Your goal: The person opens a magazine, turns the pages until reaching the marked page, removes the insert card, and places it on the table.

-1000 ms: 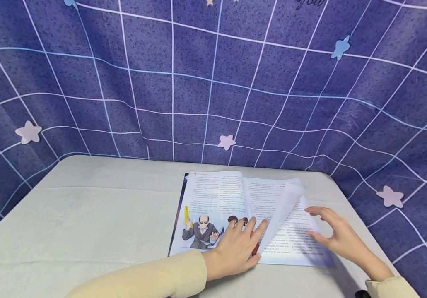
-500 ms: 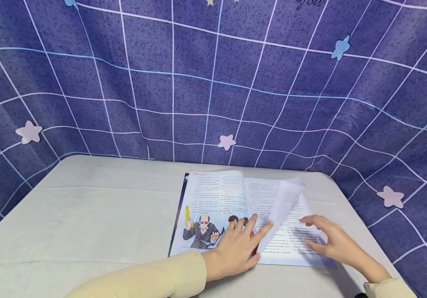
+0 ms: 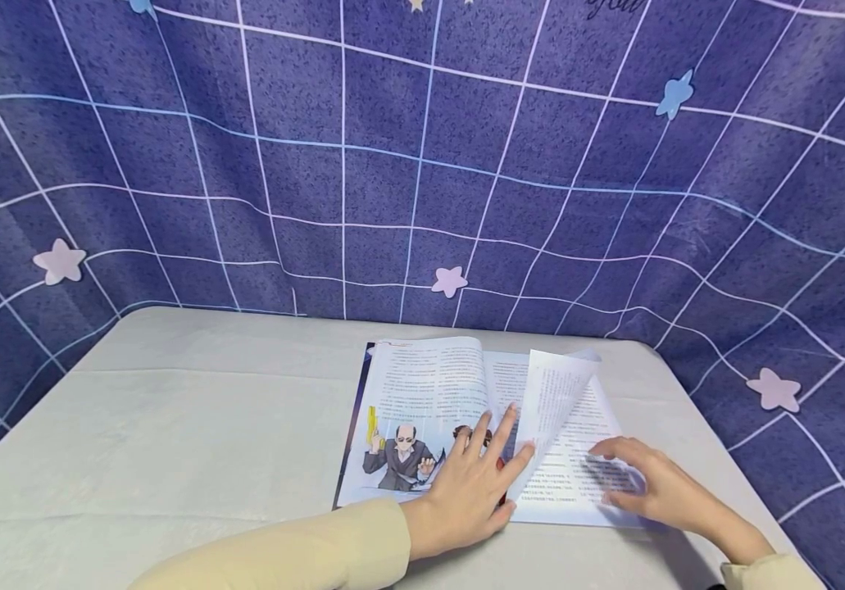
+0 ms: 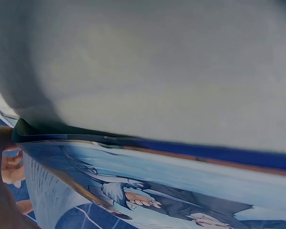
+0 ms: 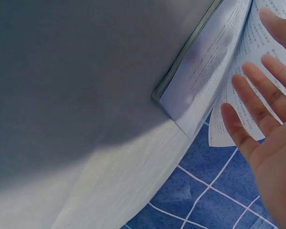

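Observation:
An open magazine [image 3: 422,385] lies on the table, with printed text and a cartoon of a man in dark glasses on its left page. My left hand [image 3: 466,492] rests with spread fingers across the lower middle of the magazine, near the fold. One loose page [image 3: 551,389] stands raised and curling over the right side, its lower part beside the left fingertips. Over the lower right page hovers my right hand [image 3: 661,487], fingers apart and nothing between them. In the right wrist view the right hand [image 5: 271,129] appears palm-on, with the raised page [image 5: 221,131] behind its fingers.
The table [image 3: 193,426] has a pale grey cloth. Behind it hangs a dark blue curtain [image 3: 378,188] with a grid and star pattern. The table's right edge runs close past the right hand.
The raised page has swung left and stands more upright. My right hand has moved slightly left and down over the right page. The left fingers have shifted a little.

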`<state>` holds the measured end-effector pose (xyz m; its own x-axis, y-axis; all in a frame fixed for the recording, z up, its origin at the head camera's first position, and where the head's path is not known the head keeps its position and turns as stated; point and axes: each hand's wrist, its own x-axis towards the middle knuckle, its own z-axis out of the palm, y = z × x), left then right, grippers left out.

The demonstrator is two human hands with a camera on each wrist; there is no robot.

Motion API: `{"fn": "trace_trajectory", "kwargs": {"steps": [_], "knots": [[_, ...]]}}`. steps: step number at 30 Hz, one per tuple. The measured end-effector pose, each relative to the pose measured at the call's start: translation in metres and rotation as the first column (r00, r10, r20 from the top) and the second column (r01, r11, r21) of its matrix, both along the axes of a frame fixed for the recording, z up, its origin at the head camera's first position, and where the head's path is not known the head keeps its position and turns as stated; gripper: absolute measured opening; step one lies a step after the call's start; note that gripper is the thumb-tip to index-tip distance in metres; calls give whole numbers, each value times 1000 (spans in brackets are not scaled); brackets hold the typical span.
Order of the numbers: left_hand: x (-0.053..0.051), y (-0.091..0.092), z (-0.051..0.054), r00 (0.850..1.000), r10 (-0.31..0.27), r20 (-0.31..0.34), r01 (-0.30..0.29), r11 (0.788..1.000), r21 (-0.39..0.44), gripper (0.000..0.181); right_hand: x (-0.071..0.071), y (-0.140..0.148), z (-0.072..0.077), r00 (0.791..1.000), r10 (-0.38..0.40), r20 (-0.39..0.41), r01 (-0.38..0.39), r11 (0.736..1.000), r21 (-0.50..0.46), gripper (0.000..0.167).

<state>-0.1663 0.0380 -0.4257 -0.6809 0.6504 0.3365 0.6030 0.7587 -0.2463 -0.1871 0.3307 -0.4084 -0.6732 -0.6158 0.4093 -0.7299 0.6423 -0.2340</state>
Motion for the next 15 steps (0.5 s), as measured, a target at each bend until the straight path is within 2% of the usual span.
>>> {"fn": "trace_trajectory", "kwargs": {"steps": [7,15], "knots": [[0,0,-1,1000,-9,-3,9,1000,6,70,0,2,-5,999,47,13,-47,999,13,55],[1,-1,0,999,-53,-3,53,998,-16,64,1,2,-9,1000,21,22,-23,997,75,56]]}}
